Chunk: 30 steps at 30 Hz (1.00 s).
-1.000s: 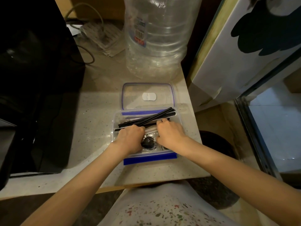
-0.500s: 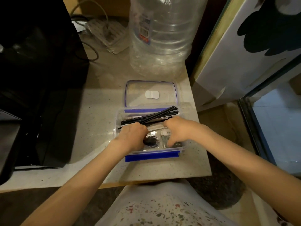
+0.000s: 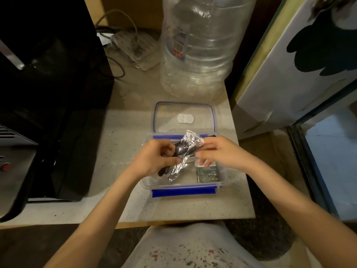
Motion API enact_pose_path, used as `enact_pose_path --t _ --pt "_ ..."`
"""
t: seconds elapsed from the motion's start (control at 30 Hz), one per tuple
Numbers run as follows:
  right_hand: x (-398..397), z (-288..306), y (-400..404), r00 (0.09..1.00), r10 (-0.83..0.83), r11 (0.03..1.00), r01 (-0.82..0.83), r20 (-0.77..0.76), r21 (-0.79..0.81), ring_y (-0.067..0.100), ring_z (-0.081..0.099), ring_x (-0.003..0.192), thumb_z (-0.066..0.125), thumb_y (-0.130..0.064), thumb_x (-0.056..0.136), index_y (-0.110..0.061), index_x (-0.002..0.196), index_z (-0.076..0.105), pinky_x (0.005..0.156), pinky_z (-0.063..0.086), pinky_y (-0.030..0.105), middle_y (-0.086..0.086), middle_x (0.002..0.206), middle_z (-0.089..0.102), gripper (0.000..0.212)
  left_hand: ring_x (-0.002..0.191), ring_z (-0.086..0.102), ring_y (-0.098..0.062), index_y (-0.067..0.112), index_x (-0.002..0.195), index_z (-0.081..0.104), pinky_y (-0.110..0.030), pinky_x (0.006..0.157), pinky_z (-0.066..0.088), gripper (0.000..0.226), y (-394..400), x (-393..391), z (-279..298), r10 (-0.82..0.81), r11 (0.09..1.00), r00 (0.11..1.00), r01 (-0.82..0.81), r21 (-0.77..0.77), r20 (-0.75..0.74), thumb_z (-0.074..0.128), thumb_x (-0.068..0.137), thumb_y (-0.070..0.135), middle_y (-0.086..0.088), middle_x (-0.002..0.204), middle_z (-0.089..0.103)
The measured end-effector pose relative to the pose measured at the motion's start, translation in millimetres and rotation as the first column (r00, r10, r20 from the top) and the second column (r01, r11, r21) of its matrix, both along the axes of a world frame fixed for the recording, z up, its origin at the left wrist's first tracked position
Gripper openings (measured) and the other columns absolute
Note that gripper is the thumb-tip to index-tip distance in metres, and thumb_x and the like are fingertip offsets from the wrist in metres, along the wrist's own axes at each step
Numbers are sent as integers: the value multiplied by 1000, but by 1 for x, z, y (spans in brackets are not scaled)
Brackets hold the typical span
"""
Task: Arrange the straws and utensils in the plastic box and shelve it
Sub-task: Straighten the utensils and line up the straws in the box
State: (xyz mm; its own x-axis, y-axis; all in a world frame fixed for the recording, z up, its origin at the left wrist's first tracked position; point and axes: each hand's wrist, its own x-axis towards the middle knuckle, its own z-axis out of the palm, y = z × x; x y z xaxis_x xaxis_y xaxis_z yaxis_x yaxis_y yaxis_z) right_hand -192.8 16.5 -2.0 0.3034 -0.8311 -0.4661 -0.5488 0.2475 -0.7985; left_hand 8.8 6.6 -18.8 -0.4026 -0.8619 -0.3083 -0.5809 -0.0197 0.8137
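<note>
With both hands point(image 3: 181, 157) gripping the wrapped utensils point(image 3: 183, 151), lay them flat inside the plastic box point(image 3: 183, 190).

Clear rectangular plastic box with blue clips point(image 3: 183, 191) sits open on the counter. Its clear blue-rimmed lid point(image 3: 184, 118) lies flat just behind. Black plastic utensils in crinkled clear wrap point(image 3: 183, 151) are raised above the box, tilted.
</note>
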Motion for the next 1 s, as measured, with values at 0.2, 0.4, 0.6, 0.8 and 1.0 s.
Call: enact_pose_path --t 0.2,0.4,0.6,0.8,1.0 --pt "15 -15 12 851 -346 931 260 394 255 15 68 78 48 -3 94 -10 112 61 64 58 25 9 99 68 23 79 69 -14 12 92 65 -20 72 58 14 12 -11 -2 182 971 932 -120 204 -314 66 81 3 -6 87 72" --pt "15 -22 8 807 -378 911 237 453 338 23 67 90 51 -3 92 -4 121 58 77 57 34 14 107 67 29 61 62 4 23 83 62 -5 53 48 13 11 -16 -7 249 960 936 -204 192 -249 60 88 10 5 75 65" --pt "20 -23 7 905 -289 949 228 313 217 18 68 82 61 -12 88 -9 121 59 77 59 32 10 102 69 33 81 62 -9 17 107 62 -17 71 50 18 15 -19 -10 186 979 967 -167 119 -173 50 94 12 3 90 64" --pt "27 -23 5 895 -346 937 316 282 149 11 63 59 66 -11 85 -2 106 62 60 59 26 5 77 67 23 82 63 -8 28 89 60 -20 75 51 30 18 -23 -9 343 907 858 -197 372 -383 38 98 9 3 86 66" --pt "25 -26 3 899 -374 927 364 226 83 6 58 50 72 -11 80 -11 90 68 50 52 20 4 71 67 11 76 70 -11 12 97 65 -21 69 58 19 19 -16 -16 508 830 738 -279 484 -444 46 95 8 -2 84 72"
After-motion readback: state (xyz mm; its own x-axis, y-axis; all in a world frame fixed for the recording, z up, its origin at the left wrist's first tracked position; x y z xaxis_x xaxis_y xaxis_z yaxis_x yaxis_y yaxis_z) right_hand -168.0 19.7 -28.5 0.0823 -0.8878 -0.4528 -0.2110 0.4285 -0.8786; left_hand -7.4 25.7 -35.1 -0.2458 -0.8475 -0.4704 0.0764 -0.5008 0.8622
